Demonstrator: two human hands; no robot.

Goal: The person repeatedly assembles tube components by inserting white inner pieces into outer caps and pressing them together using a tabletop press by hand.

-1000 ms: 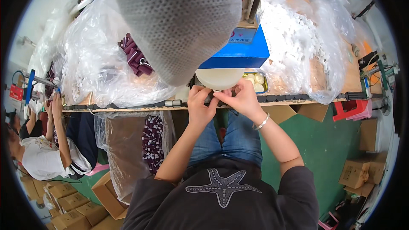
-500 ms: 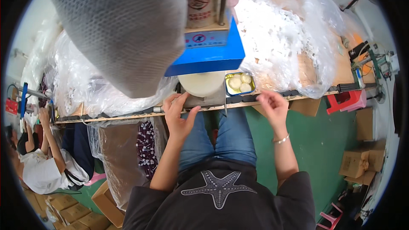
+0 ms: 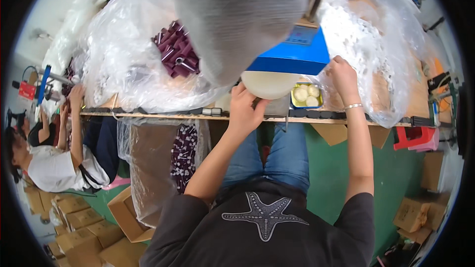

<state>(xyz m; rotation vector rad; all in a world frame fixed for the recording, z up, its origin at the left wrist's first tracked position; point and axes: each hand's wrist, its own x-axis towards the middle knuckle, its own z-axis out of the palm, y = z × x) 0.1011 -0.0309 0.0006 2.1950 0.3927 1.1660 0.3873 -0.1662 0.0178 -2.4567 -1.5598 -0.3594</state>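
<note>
My left hand [image 3: 244, 112] is at the front edge of the work table, against the near left rim of a round whitish pad [image 3: 269, 85] under a blue press head [image 3: 292, 57]. Its thumb and fingers curl toward each other. A small dark spot shows between them, too hidden to name. Right of the press, my right hand [image 3: 345, 81] reaches to the near left edge of a heap of small white parts [image 3: 354, 34]. Its fingers are drawn together, and what they hold, if anything, is too small to name. Between the hands stands a small yellow-lined tin [image 3: 300, 105] with several pale round pieces.
A grey mesh cloth [image 3: 237, 15] hangs in front of the press. Purple tubes [image 3: 180, 52] lie on clear plastic sheeting [image 3: 123, 44] at left. Below the table edge, a plastic-lined box [image 3: 153, 163] holds more purple parts. Another person [image 3: 59, 163] works at far left.
The view has shifted left, uncovering the purple tubes. My right hand has moved forward from the table edge to the white parts. My left hand's fingers have closed in near the pad.
</note>
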